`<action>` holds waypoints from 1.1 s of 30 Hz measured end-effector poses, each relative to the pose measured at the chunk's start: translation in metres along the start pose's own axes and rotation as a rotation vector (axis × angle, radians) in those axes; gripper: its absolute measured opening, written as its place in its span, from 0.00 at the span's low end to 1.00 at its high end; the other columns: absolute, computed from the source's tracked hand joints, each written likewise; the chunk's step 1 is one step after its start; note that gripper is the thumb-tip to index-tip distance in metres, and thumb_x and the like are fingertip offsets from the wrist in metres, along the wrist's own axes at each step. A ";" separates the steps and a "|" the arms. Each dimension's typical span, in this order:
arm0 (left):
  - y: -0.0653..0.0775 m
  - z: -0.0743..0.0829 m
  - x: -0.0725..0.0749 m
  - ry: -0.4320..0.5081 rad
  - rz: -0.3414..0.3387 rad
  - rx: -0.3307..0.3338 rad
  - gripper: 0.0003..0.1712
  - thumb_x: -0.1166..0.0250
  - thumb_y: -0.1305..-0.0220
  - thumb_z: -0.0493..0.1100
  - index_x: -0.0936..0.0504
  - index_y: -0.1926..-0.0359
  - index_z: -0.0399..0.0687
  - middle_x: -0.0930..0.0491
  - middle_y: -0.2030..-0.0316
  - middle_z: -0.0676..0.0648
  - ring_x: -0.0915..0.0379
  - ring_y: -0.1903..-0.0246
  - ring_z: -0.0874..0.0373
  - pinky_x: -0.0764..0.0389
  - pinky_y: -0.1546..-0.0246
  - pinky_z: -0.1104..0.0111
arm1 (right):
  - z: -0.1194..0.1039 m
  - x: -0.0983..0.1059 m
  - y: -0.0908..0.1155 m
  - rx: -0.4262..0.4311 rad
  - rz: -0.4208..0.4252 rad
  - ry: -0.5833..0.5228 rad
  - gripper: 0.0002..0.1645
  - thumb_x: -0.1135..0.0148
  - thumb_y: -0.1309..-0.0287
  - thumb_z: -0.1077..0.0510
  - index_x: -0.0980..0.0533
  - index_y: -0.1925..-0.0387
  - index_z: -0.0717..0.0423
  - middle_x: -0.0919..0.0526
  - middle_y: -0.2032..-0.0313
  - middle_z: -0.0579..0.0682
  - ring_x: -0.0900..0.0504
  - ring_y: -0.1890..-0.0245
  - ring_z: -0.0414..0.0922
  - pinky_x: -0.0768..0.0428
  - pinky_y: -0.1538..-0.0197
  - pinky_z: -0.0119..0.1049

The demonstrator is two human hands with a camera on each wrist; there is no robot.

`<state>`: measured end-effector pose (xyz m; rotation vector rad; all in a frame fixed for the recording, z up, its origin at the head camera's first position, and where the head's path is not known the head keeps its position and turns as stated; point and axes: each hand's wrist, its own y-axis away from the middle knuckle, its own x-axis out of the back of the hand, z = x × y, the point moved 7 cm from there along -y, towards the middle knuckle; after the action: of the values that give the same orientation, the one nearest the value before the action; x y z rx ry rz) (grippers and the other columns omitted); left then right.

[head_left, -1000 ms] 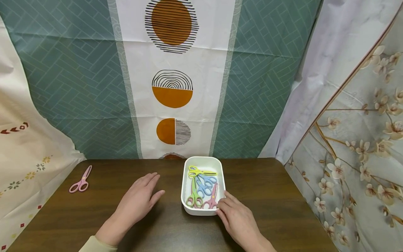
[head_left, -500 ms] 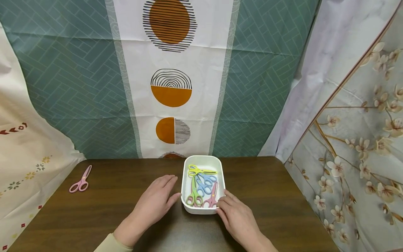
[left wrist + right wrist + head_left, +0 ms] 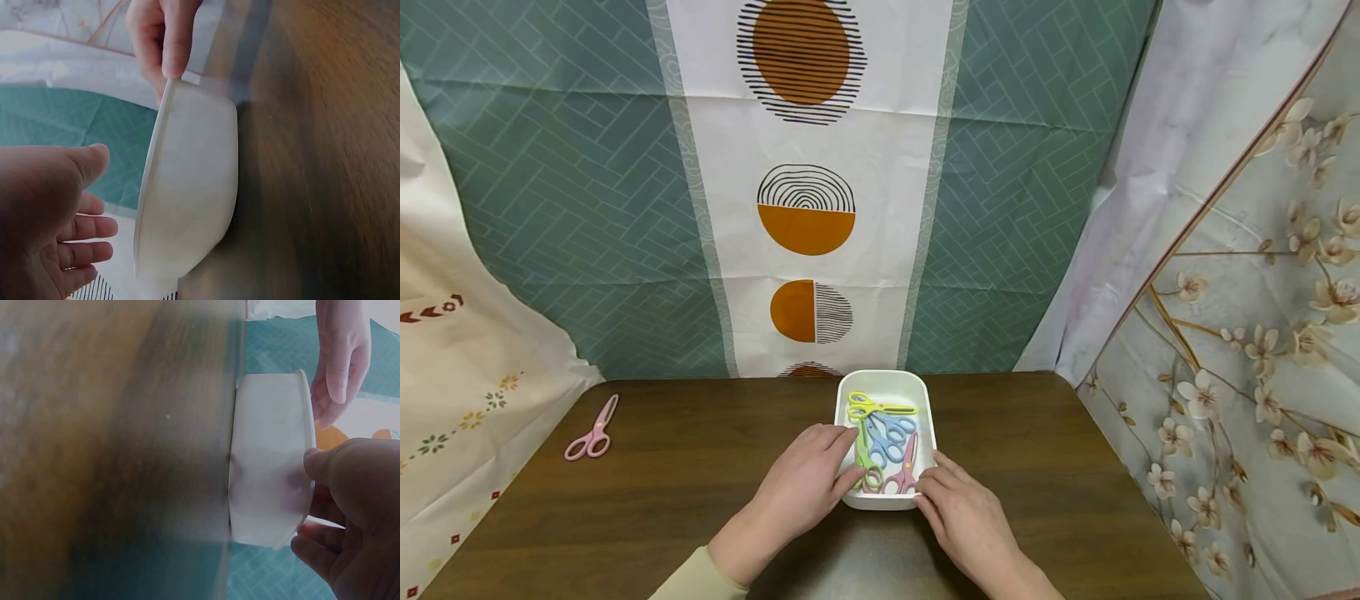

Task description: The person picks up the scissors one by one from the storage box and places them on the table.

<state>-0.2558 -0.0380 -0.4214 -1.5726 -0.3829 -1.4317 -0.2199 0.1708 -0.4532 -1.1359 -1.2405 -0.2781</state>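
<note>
A white plastic tray [image 3: 883,503] holds several pairs of small scissors: yellow scissors [image 3: 891,410], light blue scissors [image 3: 877,437], green scissors [image 3: 866,460] and pink scissors [image 3: 907,471]. More pink shows beneath the green pair. My right hand [image 3: 966,517] grips the tray's near right corner, thumb on the outer wall in the right wrist view. My left hand [image 3: 805,475] hovers over the left rim by the green scissors and covers part of them. In the left wrist view its fingers [image 3: 87,226] are loosely extended, apart from the tray wall [image 3: 187,181], holding nothing.
Another pair of pink scissors [image 3: 598,435] lies at the far left of the dark wooden table [image 3: 662,483]. Patterned curtain cloth [image 3: 1015,217] hangs behind the table's back edge, with more cloth at both sides.
My left hand has moved right, from the bare table to over the tray's left rim. My right hand has stayed on the tray's corner. The tray and scissors look unmoved.
</note>
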 end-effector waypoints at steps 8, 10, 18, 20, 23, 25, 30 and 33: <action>-0.008 0.011 -0.005 -0.025 -0.018 -0.038 0.31 0.25 0.26 0.56 0.15 0.35 0.38 0.12 0.46 0.44 0.16 0.45 0.48 0.21 0.33 0.54 | 0.000 0.000 -0.001 -0.009 -0.017 -0.002 0.06 0.22 0.33 0.56 0.11 0.57 0.49 0.09 0.51 0.43 0.18 0.30 0.52 0.17 0.33 0.47; -0.011 0.014 -0.007 -0.040 -0.037 -0.043 0.30 0.26 0.26 0.56 0.14 0.36 0.39 0.11 0.47 0.44 0.16 0.46 0.48 0.21 0.33 0.53 | 0.000 0.001 -0.001 -0.014 -0.024 -0.001 0.06 0.22 0.33 0.56 0.11 0.56 0.49 0.09 0.51 0.43 0.18 0.30 0.52 0.17 0.33 0.47; -0.020 0.018 -0.014 -0.079 -0.114 -0.048 0.27 0.25 0.27 0.57 0.12 0.40 0.41 0.11 0.51 0.45 0.16 0.51 0.49 0.17 0.41 0.52 | 0.000 -0.001 -0.001 -0.010 -0.033 -0.002 0.05 0.22 0.32 0.55 0.11 0.57 0.49 0.09 0.51 0.43 0.18 0.30 0.53 0.17 0.34 0.48; -0.022 0.019 -0.017 -0.087 -0.129 -0.050 0.27 0.24 0.28 0.58 0.11 0.41 0.42 0.11 0.53 0.46 0.16 0.55 0.50 0.17 0.45 0.54 | 0.000 -0.001 -0.001 -0.002 -0.026 0.000 0.05 0.22 0.32 0.55 0.11 0.57 0.49 0.09 0.51 0.43 0.18 0.30 0.53 0.17 0.34 0.48; -0.026 0.020 -0.019 -0.092 -0.141 -0.064 0.25 0.22 0.30 0.57 0.11 0.44 0.43 0.12 0.58 0.47 0.17 0.60 0.51 0.18 0.53 0.56 | -0.001 0.000 -0.001 0.008 -0.015 0.005 0.06 0.21 0.33 0.55 0.11 0.57 0.49 0.09 0.52 0.42 0.18 0.31 0.53 0.17 0.34 0.48; -0.027 0.022 -0.019 -0.099 -0.144 -0.076 0.24 0.21 0.31 0.56 0.11 0.46 0.44 0.13 0.61 0.48 0.17 0.63 0.51 0.18 0.57 0.57 | -0.001 0.001 -0.002 0.009 -0.013 0.007 0.06 0.21 0.33 0.55 0.11 0.57 0.49 0.09 0.52 0.43 0.17 0.31 0.53 0.17 0.34 0.48; -0.033 0.024 -0.023 -0.126 -0.166 -0.094 0.19 0.19 0.35 0.55 0.12 0.57 0.47 0.16 0.69 0.51 0.18 0.68 0.52 0.20 0.62 0.57 | 0.000 -0.001 -0.001 0.001 -0.023 0.008 0.06 0.22 0.33 0.55 0.11 0.57 0.49 0.09 0.51 0.43 0.18 0.30 0.52 0.17 0.34 0.48; -0.037 0.024 -0.026 -0.144 -0.186 -0.095 0.17 0.19 0.36 0.55 0.12 0.62 0.49 0.18 0.71 0.52 0.19 0.70 0.52 0.20 0.62 0.56 | 0.001 -0.001 -0.001 -0.001 -0.025 0.007 0.06 0.22 0.32 0.55 0.11 0.57 0.49 0.09 0.51 0.43 0.18 0.30 0.52 0.17 0.33 0.48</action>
<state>-0.2764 0.0085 -0.4262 -1.7602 -0.5661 -1.4990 -0.2213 0.1706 -0.4539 -1.1204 -1.2495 -0.3012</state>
